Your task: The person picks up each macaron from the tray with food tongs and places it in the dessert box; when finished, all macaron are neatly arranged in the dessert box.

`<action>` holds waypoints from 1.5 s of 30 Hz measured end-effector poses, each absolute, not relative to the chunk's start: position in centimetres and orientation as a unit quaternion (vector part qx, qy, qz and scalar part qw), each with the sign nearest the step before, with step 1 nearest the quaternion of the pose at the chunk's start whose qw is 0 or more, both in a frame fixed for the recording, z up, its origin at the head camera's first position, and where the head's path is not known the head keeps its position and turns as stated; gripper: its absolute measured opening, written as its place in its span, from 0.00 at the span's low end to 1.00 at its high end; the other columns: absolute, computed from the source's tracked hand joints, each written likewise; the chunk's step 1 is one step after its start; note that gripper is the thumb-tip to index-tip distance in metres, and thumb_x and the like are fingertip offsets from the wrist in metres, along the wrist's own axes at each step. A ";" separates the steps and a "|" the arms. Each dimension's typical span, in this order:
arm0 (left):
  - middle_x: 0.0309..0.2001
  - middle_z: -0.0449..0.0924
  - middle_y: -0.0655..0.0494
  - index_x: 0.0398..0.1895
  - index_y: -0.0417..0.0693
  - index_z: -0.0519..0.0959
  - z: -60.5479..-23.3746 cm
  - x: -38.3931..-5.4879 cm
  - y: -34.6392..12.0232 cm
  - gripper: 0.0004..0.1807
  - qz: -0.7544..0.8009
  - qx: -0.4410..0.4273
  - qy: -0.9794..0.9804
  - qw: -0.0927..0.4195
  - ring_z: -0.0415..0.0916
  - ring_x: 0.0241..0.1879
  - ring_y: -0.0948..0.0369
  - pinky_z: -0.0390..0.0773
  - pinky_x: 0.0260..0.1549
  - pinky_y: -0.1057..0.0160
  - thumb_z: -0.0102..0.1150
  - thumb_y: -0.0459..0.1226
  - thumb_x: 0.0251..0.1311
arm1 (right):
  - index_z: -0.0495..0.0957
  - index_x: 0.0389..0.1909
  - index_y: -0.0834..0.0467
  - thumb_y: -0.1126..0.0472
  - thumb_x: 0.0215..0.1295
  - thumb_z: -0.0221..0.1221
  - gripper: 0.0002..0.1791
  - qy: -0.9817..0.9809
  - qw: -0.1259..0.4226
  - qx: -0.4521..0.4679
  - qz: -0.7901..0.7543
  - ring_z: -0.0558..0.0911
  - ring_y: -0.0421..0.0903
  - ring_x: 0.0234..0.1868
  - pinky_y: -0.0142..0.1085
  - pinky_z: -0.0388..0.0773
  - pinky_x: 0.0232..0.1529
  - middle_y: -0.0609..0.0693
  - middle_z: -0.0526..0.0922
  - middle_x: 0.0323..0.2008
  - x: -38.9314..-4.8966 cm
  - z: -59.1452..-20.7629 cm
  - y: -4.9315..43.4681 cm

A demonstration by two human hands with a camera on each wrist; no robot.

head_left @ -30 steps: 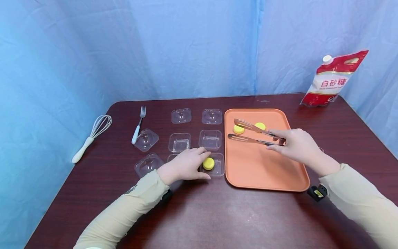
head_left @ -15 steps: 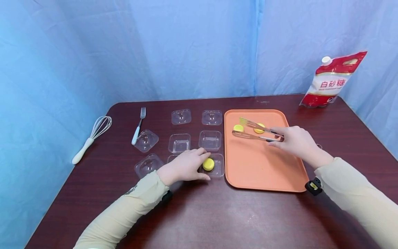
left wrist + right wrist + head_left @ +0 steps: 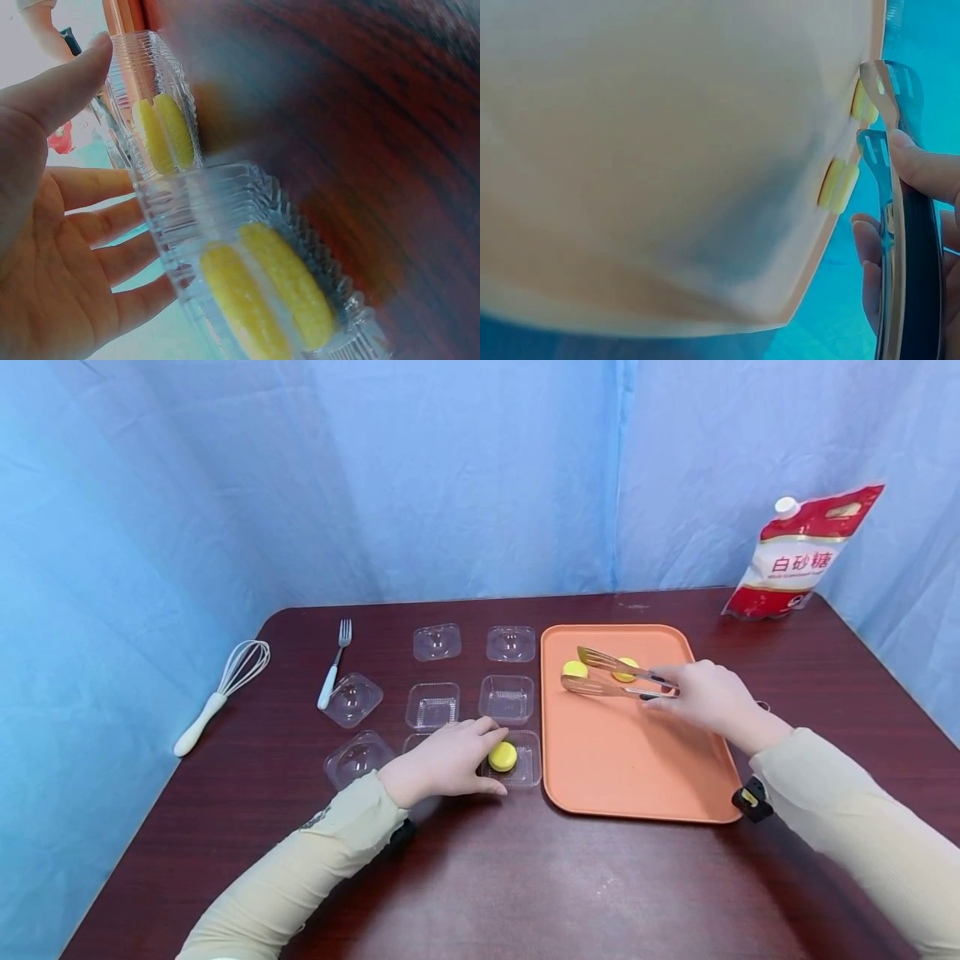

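Note:
My left hand (image 3: 446, 760) spreads over the nearest clear plastic boxes, thumb at the near side and fingers reaching to the far side. The right one of these, a plastic box (image 3: 531, 760), contains a yellow macaron (image 3: 502, 757). In the left wrist view a second macaron (image 3: 277, 292) sits in the neighbouring box (image 3: 180, 217), mostly hidden by the hand from above. My right hand (image 3: 708, 697) grips metal tongs (image 3: 622, 677) over the orange tray (image 3: 637, 768). Their tips stand apart around the left macaron (image 3: 575, 669); contact cannot be told. Another macaron (image 3: 625, 668) lies beside the tongs' upper arm.
Two more clear boxes (image 3: 507, 697) stand behind the left hand, with clear lids (image 3: 512, 643) farther back and at the left. A fork (image 3: 335, 664) touches one lid. A whisk (image 3: 221, 697) lies at the far left edge. A sugar pouch (image 3: 798, 560) stands at the back right.
My right hand has shifted slightly left and back with the tongs. Their tips have moved closer together, around the left macaron. The left hand has stayed in place.

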State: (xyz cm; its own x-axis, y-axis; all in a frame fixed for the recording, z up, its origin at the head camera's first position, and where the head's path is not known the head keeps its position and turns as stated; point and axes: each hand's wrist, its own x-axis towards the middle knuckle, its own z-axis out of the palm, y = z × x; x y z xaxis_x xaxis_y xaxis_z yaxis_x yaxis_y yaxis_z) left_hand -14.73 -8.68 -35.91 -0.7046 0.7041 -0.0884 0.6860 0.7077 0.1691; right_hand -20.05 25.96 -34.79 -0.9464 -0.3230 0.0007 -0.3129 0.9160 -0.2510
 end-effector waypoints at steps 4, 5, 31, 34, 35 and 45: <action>0.56 0.72 0.47 0.64 0.36 0.68 -35.9 -14.7 -8.6 0.43 0.059 0.377 0.921 0.076 0.73 0.55 0.55 0.71 0.57 0.53 0.66 0.55 0.51 | 0.77 0.55 0.64 0.51 0.53 0.68 0.30 0.978 0.027 -0.168 -0.117 0.76 0.46 0.24 0.46 0.76 0.28 0.51 0.83 0.25 -20.3 -34.8 25.9; 0.57 0.72 0.47 0.64 0.36 0.68 -35.9 -14.8 -8.6 0.43 0.059 0.376 0.921 0.077 0.73 0.55 0.55 0.71 0.57 0.53 0.66 0.55 0.51 | 0.77 0.54 0.64 0.52 0.53 0.68 0.30 0.978 0.029 -0.169 -0.117 0.75 0.46 0.24 0.46 0.75 0.28 0.50 0.83 0.25 -20.4 -34.8 25.9; 0.55 0.76 0.47 0.60 0.40 0.73 -33.9 -15.7 -9.2 0.33 0.058 0.364 0.929 0.022 0.77 0.51 0.54 0.75 0.53 0.55 0.61 0.52 0.57 | 0.83 0.45 0.64 0.54 0.53 0.68 0.22 0.978 0.045 -0.151 -0.133 0.74 0.44 0.21 0.41 0.72 0.25 0.63 0.84 0.41 -20.7 -34.6 25.3; 0.54 0.76 0.47 0.59 0.41 0.74 -33.6 -16.4 -9.6 0.31 0.058 0.362 0.931 -0.004 0.78 0.50 0.55 0.76 0.53 0.55 0.63 0.51 0.57 | 0.84 0.44 0.64 0.53 0.53 0.69 0.22 0.978 0.045 -0.150 -0.134 0.74 0.45 0.21 0.40 0.71 0.25 0.63 0.85 0.39 -20.7 -34.6 25.3; 0.54 0.76 0.48 0.58 0.41 0.74 -33.6 -16.6 -9.7 0.30 0.058 0.362 0.930 -0.012 0.78 0.50 0.55 0.76 0.52 0.55 0.63 0.50 0.57 | 0.84 0.43 0.64 0.53 0.53 0.69 0.21 0.978 0.046 -0.149 -0.135 0.73 0.45 0.21 0.40 0.71 0.25 0.62 0.85 0.38 -20.7 -34.6 25.3; 0.58 0.72 0.46 0.63 0.42 0.69 -33.5 -19.2 -9.7 0.35 0.057 0.339 0.939 0.007 0.74 0.54 0.53 0.72 0.56 0.54 0.65 0.48 0.55 | 0.84 0.41 0.64 0.53 0.52 0.69 0.20 0.978 0.054 -0.145 -0.140 0.73 0.44 0.21 0.39 0.71 0.24 0.58 0.86 0.32 -20.7 -34.5 25.2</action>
